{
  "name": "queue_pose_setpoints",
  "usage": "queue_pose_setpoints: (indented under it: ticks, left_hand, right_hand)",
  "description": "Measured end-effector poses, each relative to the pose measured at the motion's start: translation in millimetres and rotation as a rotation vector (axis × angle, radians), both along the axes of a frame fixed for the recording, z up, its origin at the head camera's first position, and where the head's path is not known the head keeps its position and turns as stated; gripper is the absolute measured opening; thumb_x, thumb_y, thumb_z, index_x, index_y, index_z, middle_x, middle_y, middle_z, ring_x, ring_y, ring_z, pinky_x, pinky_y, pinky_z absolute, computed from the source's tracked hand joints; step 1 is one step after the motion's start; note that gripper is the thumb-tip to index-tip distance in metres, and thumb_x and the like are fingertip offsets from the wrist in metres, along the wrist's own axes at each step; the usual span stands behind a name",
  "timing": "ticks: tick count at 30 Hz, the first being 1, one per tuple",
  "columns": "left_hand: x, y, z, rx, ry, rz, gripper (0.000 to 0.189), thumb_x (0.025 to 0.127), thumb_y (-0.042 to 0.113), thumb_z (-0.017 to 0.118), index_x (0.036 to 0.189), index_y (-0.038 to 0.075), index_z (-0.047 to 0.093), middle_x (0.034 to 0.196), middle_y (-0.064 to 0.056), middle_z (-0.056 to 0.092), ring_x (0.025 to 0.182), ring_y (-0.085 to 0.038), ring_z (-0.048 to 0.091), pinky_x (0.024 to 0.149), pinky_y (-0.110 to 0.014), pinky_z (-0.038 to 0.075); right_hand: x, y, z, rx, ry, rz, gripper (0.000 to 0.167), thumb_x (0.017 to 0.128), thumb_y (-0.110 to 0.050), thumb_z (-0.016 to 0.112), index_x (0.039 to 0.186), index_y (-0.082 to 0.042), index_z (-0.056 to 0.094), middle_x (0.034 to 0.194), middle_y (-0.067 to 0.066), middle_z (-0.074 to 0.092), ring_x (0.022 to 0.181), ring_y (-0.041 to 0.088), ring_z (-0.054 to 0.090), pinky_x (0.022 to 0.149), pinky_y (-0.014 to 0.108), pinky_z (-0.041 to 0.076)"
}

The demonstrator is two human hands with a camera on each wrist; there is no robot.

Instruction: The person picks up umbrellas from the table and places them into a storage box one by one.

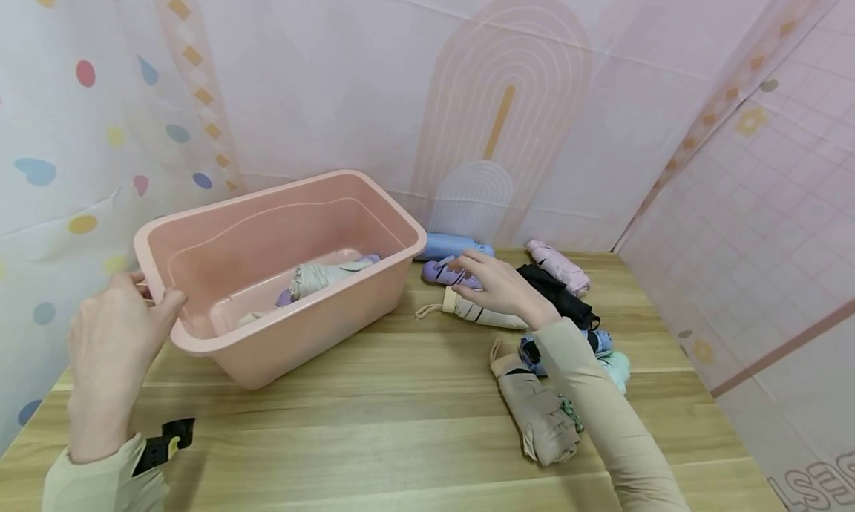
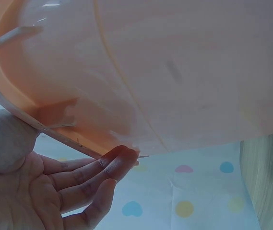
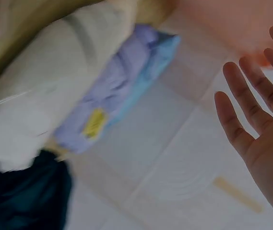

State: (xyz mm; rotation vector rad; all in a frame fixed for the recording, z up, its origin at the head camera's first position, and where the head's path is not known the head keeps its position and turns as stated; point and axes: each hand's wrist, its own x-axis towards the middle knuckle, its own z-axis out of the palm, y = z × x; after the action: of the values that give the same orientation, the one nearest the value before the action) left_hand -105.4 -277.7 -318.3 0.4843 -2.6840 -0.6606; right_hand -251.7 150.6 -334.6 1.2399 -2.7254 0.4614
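Observation:
At the left end of a pink plastic bin [image 1: 320, 334], my left hand [image 1: 123, 326] pinches the rim, thumb over the top and fingers underneath. Inside the bin lies a pale grey folded umbrella [image 1: 323, 276] with bits of purple showing beside it. My right hand [image 1: 497, 286] hovers with loosely spread fingers over several folded umbrellas and holds nothing. Closest to it are a purple umbrella [image 1: 441, 272] and a cream umbrella [image 1: 490, 315] with a wrist loop. The right wrist view is blurred but shows the fingers [image 3: 244, 98] apart from the umbrellas.
Behind the purple one lies a blue umbrella [image 1: 454, 245]. A pink umbrella [image 1: 559, 267], a black umbrella [image 1: 554, 293], a patterned blue umbrella [image 1: 601, 340], a mint umbrella [image 1: 616, 367] and a taupe umbrella [image 1: 537, 412] lie rightward on the wooden table [image 1: 347, 438]. Printed cloth walls stand behind.

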Motion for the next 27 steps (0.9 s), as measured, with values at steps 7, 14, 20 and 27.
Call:
queue_pose_setpoints:
  ticks: [7,14,20,27]
  left_hand:
    - [-0.2,0.1,0.4,-0.007,0.0,0.007,0.06,0.087,0.031,0.051,0.119,-0.019,0.047,0.102,-0.037,0.059,0.068,-0.044,0.056,0.042,-0.028,0.033]
    - [-0.3,0.1,1.0,-0.005,-0.007,0.006,0.06,0.086,0.031,0.05,0.119,-0.019,0.047,0.103,-0.036,0.059,0.069,-0.044,0.056,0.043,-0.028,0.033]
    - [-0.6,0.5,1.3,-0.002,-0.017,0.011,0.06,0.087,0.032,0.05,0.12,-0.018,0.047,0.102,-0.035,0.059,0.068,-0.043,0.056,0.042,-0.029,0.033]
    - [-0.3,0.8,1.4,-0.016,-0.011,0.007,0.059,0.086,0.031,0.05,0.119,-0.018,0.048,0.103,-0.036,0.059,0.07,-0.045,0.056,0.043,-0.029,0.033]
  right_hand:
    - [-16.1,26.8,-26.7,0.039,-0.133,-0.123,0.036,0.092,-0.027,0.059,0.123,-0.008,0.057,0.123,0.01,0.058,0.107,0.029,0.061,0.084,0.043,0.05]
    - [-24.6,43.2,-39.8,0.158,-0.145,-0.203,0.044,0.088,-0.031,0.063,0.127,-0.012,0.056,0.127,0.009,0.056,0.107,0.027,0.06,0.087,0.045,0.049]
    - [-28.0,47.6,-42.7,0.243,-0.214,-0.248,0.056,0.084,-0.036,0.067,0.134,-0.015,0.05,0.138,0.013,0.049,0.118,0.033,0.054,0.095,0.051,0.045]
    - [-28.7,46.8,-44.4,0.303,-0.237,-0.27,0.06,0.082,-0.04,0.068,0.135,-0.019,0.048,0.139,0.012,0.048,0.12,0.033,0.054,0.096,0.051,0.044]
